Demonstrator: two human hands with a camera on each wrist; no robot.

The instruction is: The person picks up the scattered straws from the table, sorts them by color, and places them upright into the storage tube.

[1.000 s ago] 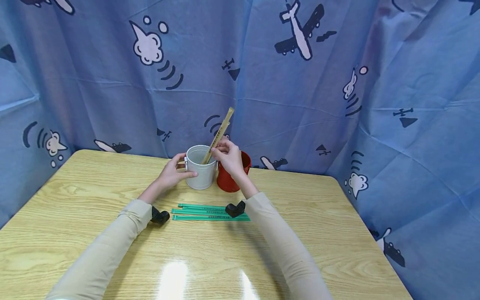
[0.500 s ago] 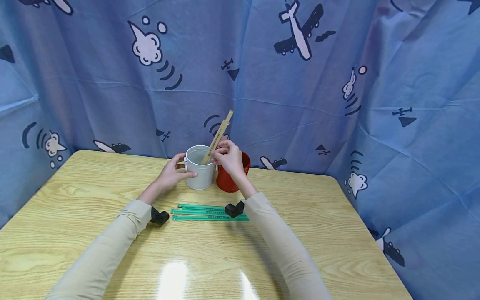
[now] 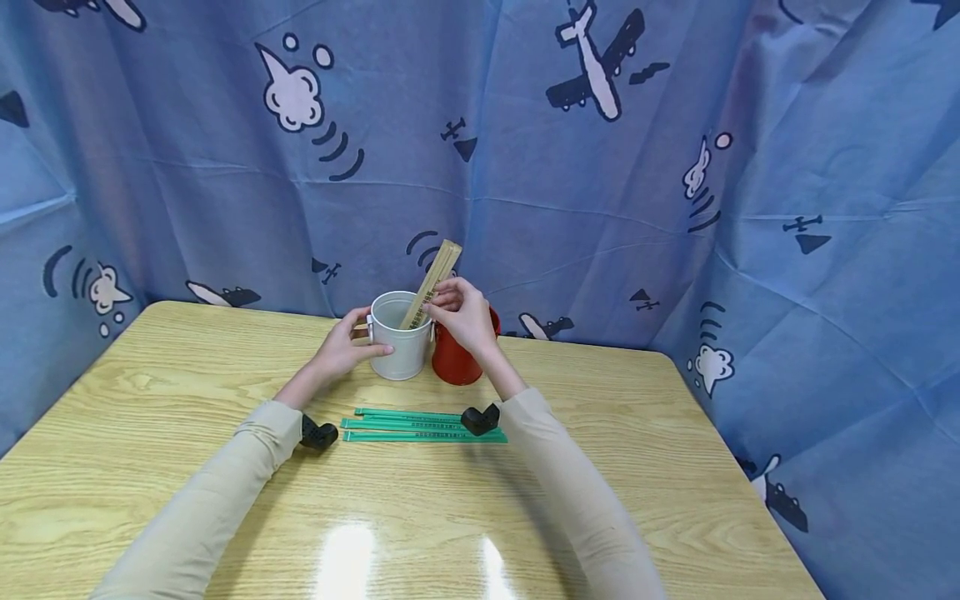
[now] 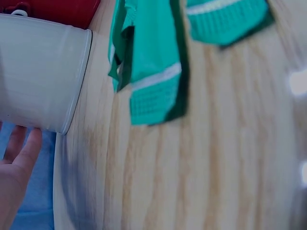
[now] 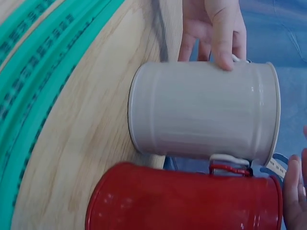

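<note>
A white metal bucket [image 3: 399, 354] stands upright at the back of the table. My left hand [image 3: 343, 346] holds its left side, thumb across the front; the left wrist view shows fingertips [image 4: 29, 146] at its wall. Slim beige printed packets [image 3: 433, 279], like wrapped chopsticks, lean to the right with their lower ends inside the bucket. My right hand [image 3: 461, 312] pinches them just above the rim. Right beside it stands a red bucket [image 3: 456, 362], partly hidden by that hand. In the right wrist view, my right hand [image 5: 296, 191] shows only at the edge.
Several long green printed packets [image 3: 405, 424] lie flat, side by side, on the wooden table [image 3: 660, 467] in front of the buckets. My right wrist's black camera overlaps their right ends. A blue curtain [image 3: 540, 217] with aeroplane prints hangs behind the table.
The beige packets have sunk lower into the white bucket, and their top ends now stand nearly level. My right forearm has shifted slightly right. My left hand keeps its hold.
</note>
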